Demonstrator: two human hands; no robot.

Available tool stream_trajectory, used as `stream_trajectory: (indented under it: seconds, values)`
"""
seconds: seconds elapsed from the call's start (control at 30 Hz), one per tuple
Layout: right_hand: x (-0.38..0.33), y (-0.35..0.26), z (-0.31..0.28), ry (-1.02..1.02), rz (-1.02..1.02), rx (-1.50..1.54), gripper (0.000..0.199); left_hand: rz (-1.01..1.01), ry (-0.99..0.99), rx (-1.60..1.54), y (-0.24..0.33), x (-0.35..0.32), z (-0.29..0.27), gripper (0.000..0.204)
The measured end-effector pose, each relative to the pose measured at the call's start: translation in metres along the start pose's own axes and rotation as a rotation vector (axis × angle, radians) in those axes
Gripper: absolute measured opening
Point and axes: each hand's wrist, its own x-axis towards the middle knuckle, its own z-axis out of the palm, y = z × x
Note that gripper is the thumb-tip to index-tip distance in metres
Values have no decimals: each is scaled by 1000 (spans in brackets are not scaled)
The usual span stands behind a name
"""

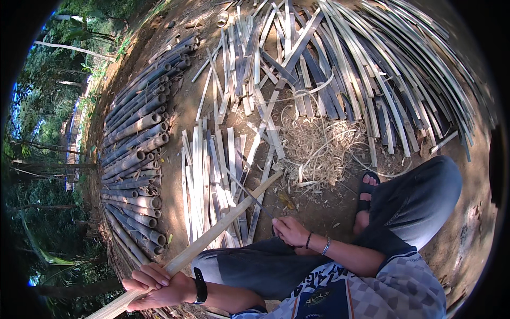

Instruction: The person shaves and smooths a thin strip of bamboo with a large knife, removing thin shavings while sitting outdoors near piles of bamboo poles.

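Pale, long, flat bamboo strip (212, 230) slants up from the lower left edge of the view, across the person's bent leg in dark grey trousers (239, 266), and its far end lies near a tangled heap of curled, straw-coloured shavings (319, 154). The person's left hand (159, 287), with a black wristband (200, 285) behind it, is closed around the strip's lower part. The right hand (290, 232), wearing a dark beaded bracelet (308, 239) and a silver-coloured one (326, 246), grips a slim, dark-bladed knife (264, 209). Its blade crosses the strip near the far end, though it is hard to tell whether the two touch.

Ahead of the left hand, a batch of pale, narrow split pieces (197, 183) lies on brown earth (178, 111). Farther left are stacked grey-brown, hollow bamboo poles (143, 123), their cut ends facing the person. Long pale and dark slats (380, 87) fan out beyond the shavings. A black strapped sandal (365, 187) is on the person's foot, just beside the heap.
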Motion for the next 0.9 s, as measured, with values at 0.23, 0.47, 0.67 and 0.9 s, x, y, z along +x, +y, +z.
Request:
stream_trajectory:
  seconds: [0.23, 0.47, 0.67, 0.9]
  values:
    - [12, 14, -14, 163, 275, 227, 51, -51, -119, -135, -4, 7, -18, 56]
    - [11, 24, 0, 55, -227, -114, 52, -85, -193, -191, -6, 11, -26, 55]
    - [10, 12, -10, 62, 271, 131, 49, -104, -260, -278, -4, 9, -27, 56]
    - [16, 41, -13, 96, 103, 71, 51, -88, -349, -356, -7, 11, -30, 57]
